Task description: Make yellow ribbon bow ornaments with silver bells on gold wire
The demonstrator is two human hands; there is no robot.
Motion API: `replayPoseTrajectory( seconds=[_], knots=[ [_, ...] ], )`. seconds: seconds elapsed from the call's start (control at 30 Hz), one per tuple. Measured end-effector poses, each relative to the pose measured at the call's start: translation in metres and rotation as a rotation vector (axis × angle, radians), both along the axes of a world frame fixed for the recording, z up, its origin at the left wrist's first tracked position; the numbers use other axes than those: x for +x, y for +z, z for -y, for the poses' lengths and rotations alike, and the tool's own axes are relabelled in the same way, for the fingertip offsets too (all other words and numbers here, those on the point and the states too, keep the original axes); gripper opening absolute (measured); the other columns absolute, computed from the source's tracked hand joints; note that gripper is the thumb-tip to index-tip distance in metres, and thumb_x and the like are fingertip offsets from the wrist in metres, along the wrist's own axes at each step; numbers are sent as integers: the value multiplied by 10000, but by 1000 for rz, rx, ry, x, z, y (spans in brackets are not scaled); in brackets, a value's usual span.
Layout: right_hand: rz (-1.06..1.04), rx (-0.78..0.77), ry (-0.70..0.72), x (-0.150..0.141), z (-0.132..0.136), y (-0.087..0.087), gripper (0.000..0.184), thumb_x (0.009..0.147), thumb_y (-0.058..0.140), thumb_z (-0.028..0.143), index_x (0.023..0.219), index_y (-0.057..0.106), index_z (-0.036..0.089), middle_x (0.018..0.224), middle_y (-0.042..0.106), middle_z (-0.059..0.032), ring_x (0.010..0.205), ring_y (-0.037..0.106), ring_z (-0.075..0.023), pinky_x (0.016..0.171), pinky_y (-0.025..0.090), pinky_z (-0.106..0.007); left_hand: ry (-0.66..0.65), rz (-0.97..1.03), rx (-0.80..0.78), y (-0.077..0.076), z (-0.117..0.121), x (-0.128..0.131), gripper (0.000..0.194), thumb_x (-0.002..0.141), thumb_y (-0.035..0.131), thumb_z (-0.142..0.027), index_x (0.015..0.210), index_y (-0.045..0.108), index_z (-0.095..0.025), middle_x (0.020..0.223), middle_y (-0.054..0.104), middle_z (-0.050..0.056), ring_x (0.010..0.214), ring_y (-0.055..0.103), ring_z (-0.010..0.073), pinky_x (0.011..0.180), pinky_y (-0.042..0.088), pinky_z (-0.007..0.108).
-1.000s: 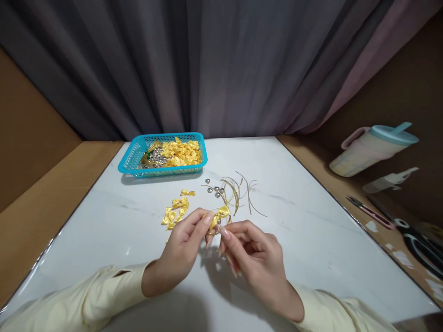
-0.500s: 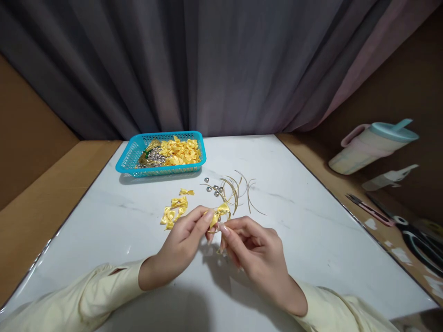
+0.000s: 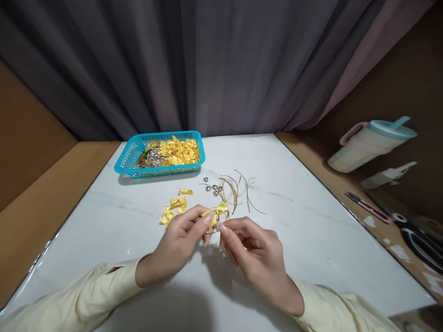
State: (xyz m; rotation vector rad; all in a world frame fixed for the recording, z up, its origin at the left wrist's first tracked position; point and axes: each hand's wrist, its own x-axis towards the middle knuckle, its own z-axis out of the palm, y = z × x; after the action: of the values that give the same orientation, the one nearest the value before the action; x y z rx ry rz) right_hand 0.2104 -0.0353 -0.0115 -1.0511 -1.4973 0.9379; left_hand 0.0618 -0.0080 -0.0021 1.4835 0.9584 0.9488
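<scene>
My left hand [image 3: 183,242] pinches a yellow satin bow [image 3: 221,208] between thumb and fingers, above the white table. A gold cord loops around the bow. From the right, my right hand [image 3: 254,253] is closed with thumb and forefinger together at the bow's lower edge, where a thin gold cord seems to be gripped; the fingertips hide the exact spot. Several loose yellow bows [image 3: 179,203] lie left of my hands. Beyond the hands are several small silver bells [image 3: 215,188] and a scatter of cut gold cords [image 3: 235,193].
A blue basket [image 3: 202,157] with yellow bows, silver bells and bundled gold cord stands at the back left. On the wooden ledge to the right are a tumbler [image 3: 372,147], a white spray bottle [image 3: 386,177], pink-handled snips [image 3: 372,210] and black scissors [image 3: 420,244].
Both hands stay together at the bow with only slight finger movement. The bow has turned a little in the left fingers. The whole view has shifted slightly.
</scene>
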Motion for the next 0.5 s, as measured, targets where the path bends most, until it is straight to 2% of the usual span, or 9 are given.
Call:
replayPoseTrajectory(
  seconds=[0.1,0.23,0.5],
  knots=[
    [-2,37,7,-1,1,-3,87,865,521,162,818,594,172,542,559,35,387,443,-56,349,357,-174,12,67,-52,-3,2,1,252,898,437,-287,681,507,-179,597,458,-38,558,445,101,554,376,208],
    [29,124,2,0,0,-6,91,863,514,116,841,586,167,599,570,24,449,489,-60,395,388,-173,14,211,-199,-5,4,4,246,882,477,-320,690,512,-171,588,433,-40,549,391,97,533,346,203],
    [140,229,-68,0,-3,-11,108,853,510,76,856,575,161,629,572,14,491,500,-68,442,407,-183,10,395,-408,0,3,8,265,846,498,-277,609,451,-166,555,353,-43,542,320,98,528,327,209]
  ],
)
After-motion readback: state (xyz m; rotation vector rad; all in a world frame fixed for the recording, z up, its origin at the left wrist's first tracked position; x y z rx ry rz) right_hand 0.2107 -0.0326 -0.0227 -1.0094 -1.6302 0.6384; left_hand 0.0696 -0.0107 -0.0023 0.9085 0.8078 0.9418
